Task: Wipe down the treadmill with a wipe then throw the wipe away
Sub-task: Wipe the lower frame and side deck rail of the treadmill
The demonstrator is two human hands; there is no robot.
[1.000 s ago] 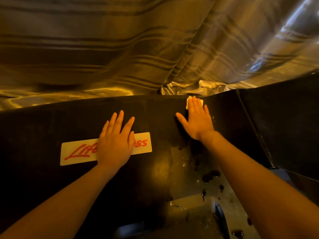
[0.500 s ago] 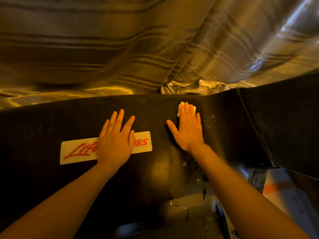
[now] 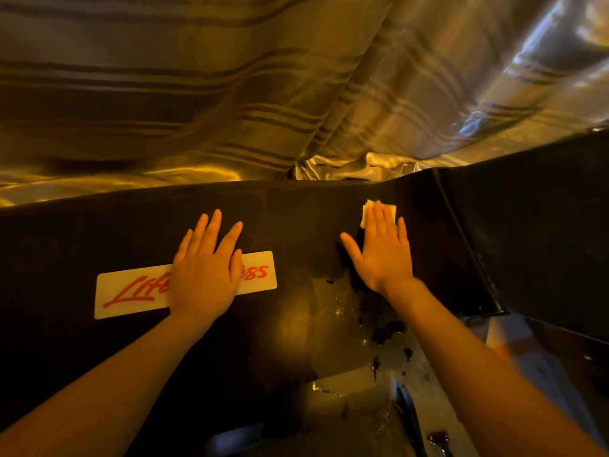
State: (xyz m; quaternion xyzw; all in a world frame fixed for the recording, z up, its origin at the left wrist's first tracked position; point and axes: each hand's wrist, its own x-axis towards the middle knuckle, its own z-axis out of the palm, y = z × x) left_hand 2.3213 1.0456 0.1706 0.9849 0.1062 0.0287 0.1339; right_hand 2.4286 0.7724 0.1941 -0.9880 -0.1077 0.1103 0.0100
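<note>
scene: dim amber light, head view looking down on a black treadmill motor cover point(image 3: 296, 206)
left hand point(image 3: 206, 275): flat, palm down on the cover, fingers point(image 3: 216, 225) straight and slightly spread, holding nothing; covers the middle of the logo plate
logo plate point(image 3: 131, 291): white strip with red script, lettering partly hidden by the left hand, at 9 o'clock of frame centre
right hand point(image 3: 384, 255): flat, palm down, fingers together and straight, thumb out to the left, pressing the wipe against the cover
wipe point(image 3: 390, 209): small pale folded square, only its far edge shows past the right fingertips; sits at 2 o'clock of the left hand, near the cover's far edge
wet patch point(image 3: 346, 311): shiny droplets and dark blotches on the cover at 6 o'clock of the right hand
side panel point(image 3: 534, 232): dark upright part at 3 o'clock of the wipe
curtain point(image 3: 263, 87): striped shiny fabric filling the top half, at 12 o'clock behind the cover
</note>
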